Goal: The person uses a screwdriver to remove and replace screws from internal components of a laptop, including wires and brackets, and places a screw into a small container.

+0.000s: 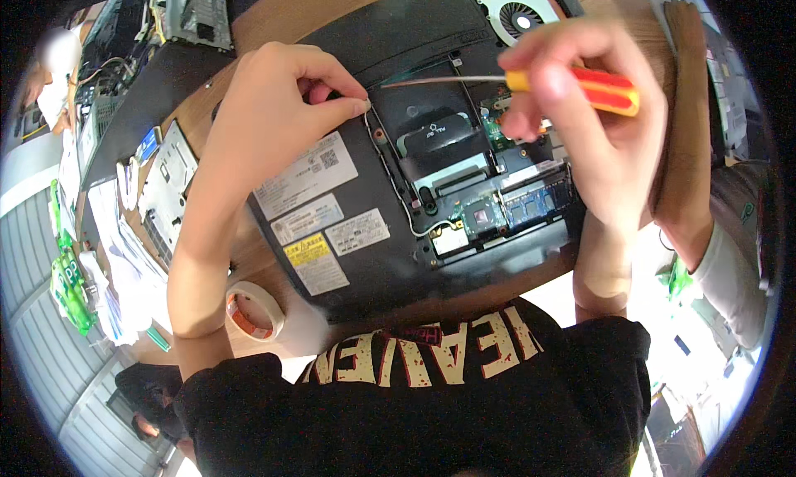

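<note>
An upside-down black laptop (365, 274) lies on the table with its bottom cover off in the middle. My right hand (593, 120) grips a screwdriver (609, 91) by its red and yellow handle. The screwdriver's thin shaft points left over the laptop, its tip close to my left fingertips. Thumb and forefinger of my left hand (282, 104) pinch a thin white cable (391, 174) at the left edge of the opening. From there it runs down to a small card (450, 241). Beside it are a black pull tab (434, 132) and a blue memory module (531, 207).
A fan unit (521, 14) sits at the far right. A roll of tape (255, 311) lies near left, with a metal plate (168, 178) and papers beyond. Opened computer parts (195, 12) stand far left. Another person's forearm (684, 128) rests at the right.
</note>
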The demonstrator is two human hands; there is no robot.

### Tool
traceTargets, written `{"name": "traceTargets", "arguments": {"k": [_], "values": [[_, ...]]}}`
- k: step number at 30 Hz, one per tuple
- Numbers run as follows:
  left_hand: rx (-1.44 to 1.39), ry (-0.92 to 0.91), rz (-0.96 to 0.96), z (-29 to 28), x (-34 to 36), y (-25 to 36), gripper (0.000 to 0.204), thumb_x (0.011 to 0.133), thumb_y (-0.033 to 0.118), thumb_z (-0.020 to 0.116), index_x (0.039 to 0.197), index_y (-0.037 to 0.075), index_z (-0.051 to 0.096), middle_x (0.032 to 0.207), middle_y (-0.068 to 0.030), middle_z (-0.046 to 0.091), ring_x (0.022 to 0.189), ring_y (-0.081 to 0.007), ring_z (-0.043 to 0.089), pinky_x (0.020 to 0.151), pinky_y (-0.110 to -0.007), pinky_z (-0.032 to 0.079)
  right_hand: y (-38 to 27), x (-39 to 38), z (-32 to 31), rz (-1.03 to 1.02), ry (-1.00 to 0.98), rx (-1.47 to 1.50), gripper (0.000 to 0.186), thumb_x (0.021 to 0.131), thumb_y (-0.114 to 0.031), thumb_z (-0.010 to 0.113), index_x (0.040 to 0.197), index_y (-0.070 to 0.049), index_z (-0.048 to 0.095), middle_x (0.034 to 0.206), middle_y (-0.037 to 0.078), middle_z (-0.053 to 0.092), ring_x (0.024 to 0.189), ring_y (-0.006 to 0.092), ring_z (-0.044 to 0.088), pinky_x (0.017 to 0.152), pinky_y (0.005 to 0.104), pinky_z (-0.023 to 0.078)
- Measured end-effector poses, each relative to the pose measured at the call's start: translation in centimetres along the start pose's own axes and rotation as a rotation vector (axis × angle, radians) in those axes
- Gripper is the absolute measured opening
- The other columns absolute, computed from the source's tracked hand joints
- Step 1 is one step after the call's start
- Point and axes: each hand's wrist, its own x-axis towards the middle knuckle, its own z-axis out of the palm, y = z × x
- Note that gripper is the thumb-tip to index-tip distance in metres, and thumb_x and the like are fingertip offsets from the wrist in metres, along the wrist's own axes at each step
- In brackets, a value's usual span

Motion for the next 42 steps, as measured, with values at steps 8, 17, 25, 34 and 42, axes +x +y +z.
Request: {"name": "traceTargets", "arguments": {"k": [8, 17, 25, 34, 42], "values": [[-0.057, 0.083, 0.029, 0.5, -0.8, -1.4, 0.017, 0.069, 0.012, 0.075, 0.083, 0.002, 0.072, 0.062, -0.0004, 0.055, 0.058, -0.0069, 0.042, 0.052, -0.024, 0.032, -0.1, 1.2, 1.9, -0.143, 0.043, 0.015, 0.013, 0.087, -0.003, 0.063, 0.092, 0.0, 0.051, 0.083, 0.011, 0.064, 0.06, 0.0112, 0.061, 0.052, 0.0203, 0.047], [-0.127, 0.092, -0.038, 1.0, -1.1, -1.9, 0.017, 0.071, 0.014, 0.075, 0.084, 0.004, 0.073, 0.06, 0.0023, 0.052, 0.056, -0.0047, 0.041, 0.05, -0.023, 0.031, -1.3, 2.3, 2.7, -0.216, -0.044, -0.131, 0.019, 0.079, -0.002, 0.068, 0.075, -0.004, 0.049, 0.066, 0.001, 0.057, 0.053, 0.0063, 0.059, 0.05, 0.0189, 0.042], [-0.137, 0.084, -0.025, 1.0, -1.2, -1.6, 0.016, 0.072, 0.013, 0.074, 0.085, 0.003, 0.073, 0.06, 0.0033, 0.05, 0.056, -0.0045, 0.041, 0.05, -0.022, 0.032, -0.9, 2.9, 3.1, -0.386, -0.036, -0.331, 0.02, 0.073, -0.005, 0.071, 0.071, -0.004, 0.051, 0.064, 0.004, 0.055, 0.055, 0.01, 0.052, 0.051, 0.0229, 0.039], [-0.112, 0.119, 0.009, 1.2, -0.9, -1.9, 0.014, 0.069, 0.015, 0.074, 0.079, 0.006, 0.073, 0.054, -0.0014, 0.051, 0.052, -0.011, 0.048, 0.052, -0.028, 0.039, -2.5, 4.4, 3.5, -0.389, -0.187, -0.317, 0.019, 0.074, -0.008, 0.069, 0.075, -0.005, 0.05, 0.066, 0.007, 0.053, 0.055, 0.0193, 0.055, 0.053, 0.0262, 0.042], [-0.086, 0.106, -0.014, 0.7, -1.3, -1.0, 0.014, 0.069, 0.015, 0.074, 0.079, 0.006, 0.073, 0.054, -0.0011, 0.05, 0.052, -0.0104, 0.047, 0.052, -0.028, 0.038, -3.9, 7.4, 4.0, -0.645, -0.551, -0.449, 0.02, 0.076, -0.009, 0.066, 0.08, -0.004, 0.047, 0.067, 0.009, 0.055, 0.057, 0.0258, 0.056, 0.052, 0.0311, 0.042]]}}
